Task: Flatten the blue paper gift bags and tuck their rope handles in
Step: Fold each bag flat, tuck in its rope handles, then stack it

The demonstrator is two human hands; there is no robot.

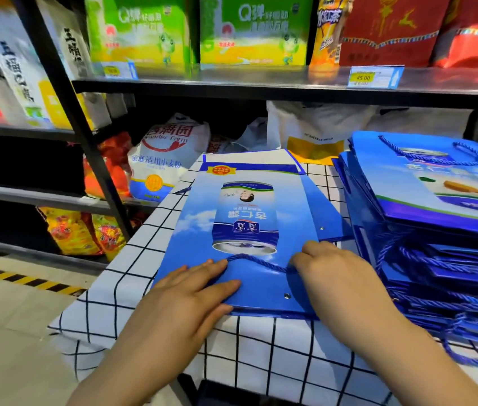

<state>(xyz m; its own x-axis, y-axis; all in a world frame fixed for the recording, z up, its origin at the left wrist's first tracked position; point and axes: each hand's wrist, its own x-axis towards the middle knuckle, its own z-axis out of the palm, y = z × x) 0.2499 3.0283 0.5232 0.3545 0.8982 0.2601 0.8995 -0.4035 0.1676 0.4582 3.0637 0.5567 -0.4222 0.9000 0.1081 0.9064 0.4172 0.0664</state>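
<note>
Near the front edge of the counter point(132, 291) I'm watching the left hand point(191, 291) lying flat on the blue gift bag point(231, 218), grip spread and pressing down. The right hand point(328, 271) is pinching the rope handle point(261, 262) across the bag's near end. The bag's lying flat mid-counter, the stack of bags point(436, 200) is sitting along the right edge, and the shelves point(231, 83) are standing behind.

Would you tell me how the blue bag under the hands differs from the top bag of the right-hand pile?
The bag under the hands lies alone on the checked cloth; the top bag rests on a pile. The first is pressed by the left hand, its rope handle gripped by the right hand; the top bag is untouched, its rope lying loose on its face. Both are blue, flat and printed with a can.
</note>
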